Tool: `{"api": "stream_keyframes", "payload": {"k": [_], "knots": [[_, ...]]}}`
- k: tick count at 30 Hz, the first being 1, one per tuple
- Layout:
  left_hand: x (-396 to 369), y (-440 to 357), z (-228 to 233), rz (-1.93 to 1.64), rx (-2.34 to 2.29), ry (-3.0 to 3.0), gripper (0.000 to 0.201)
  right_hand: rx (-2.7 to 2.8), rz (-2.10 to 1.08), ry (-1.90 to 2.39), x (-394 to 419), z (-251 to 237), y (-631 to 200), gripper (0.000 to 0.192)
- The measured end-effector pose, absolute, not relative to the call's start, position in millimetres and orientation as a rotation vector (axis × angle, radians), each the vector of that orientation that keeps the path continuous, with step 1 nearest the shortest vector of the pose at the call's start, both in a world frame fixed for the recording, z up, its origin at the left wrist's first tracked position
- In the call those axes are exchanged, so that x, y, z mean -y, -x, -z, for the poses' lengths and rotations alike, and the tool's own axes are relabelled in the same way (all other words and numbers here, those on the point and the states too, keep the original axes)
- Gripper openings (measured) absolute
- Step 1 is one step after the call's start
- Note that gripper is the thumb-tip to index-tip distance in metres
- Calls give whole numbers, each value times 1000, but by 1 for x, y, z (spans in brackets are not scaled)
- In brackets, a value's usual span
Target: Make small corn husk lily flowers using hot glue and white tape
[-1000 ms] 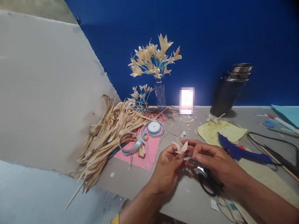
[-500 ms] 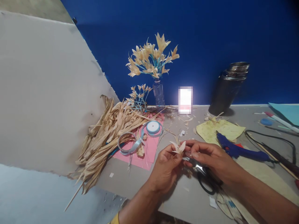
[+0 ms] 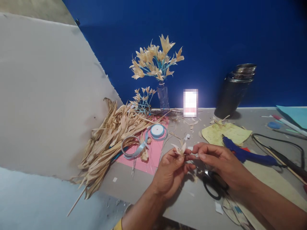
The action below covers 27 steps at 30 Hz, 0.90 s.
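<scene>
Gripping a pale flower (image 3: 180,149) at its base between thumb and forefinger of the left hand (image 3: 169,175), with petals pointing roughly to twelve o'clock and the remaining fingers loosely extended toward three. Bringing the left forearm in from between seven and eight o'clock, and the right from four. Holding the right hand (image 3: 224,164) at three o'clock of the flower, thumb side uppermost, fingers curled, tips of thumb and forefinger drawn close together. Unable to tell whether anything thin is pinched there.

Noting, against half a second ago, a slight shift of the flower toward nine o'clock, and a withdrawal of the right fingertips toward three. Seeing, as a result, a clearer gap between flower and right fingertips, and more of the left fingers exposed. Observing no visible shift in the surroundings.

Taking the flower as dial centre, finding scissors (image 3: 213,188) between four and five o'clock, close under the right hand; a glue gun (image 3: 251,155) at three; a flask (image 3: 232,95) between one and two; a bottle (image 3: 163,97) holding a bunch of flowers (image 3: 155,57) at eleven; a ribbon roll (image 3: 157,130) at ten; and dry husks (image 3: 115,137) between nine and ten.
</scene>
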<state>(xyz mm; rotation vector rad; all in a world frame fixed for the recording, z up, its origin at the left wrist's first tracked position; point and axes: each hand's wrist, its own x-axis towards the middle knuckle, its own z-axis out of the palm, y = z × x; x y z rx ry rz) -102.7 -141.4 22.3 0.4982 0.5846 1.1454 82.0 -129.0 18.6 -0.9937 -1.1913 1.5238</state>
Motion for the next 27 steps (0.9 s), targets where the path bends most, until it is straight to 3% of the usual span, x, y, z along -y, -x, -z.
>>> {"api": "stream_keyframes", "payload": {"k": [12, 27], "knots": [[142, 104, -20, -1116, -638, -529, 26, 1053, -1572, 1110, 125, -24, -78, 44], [141, 91, -16, -1185, -813, -532, 38, 1022, -1587, 1063, 124, -12, -74, 37]]}}
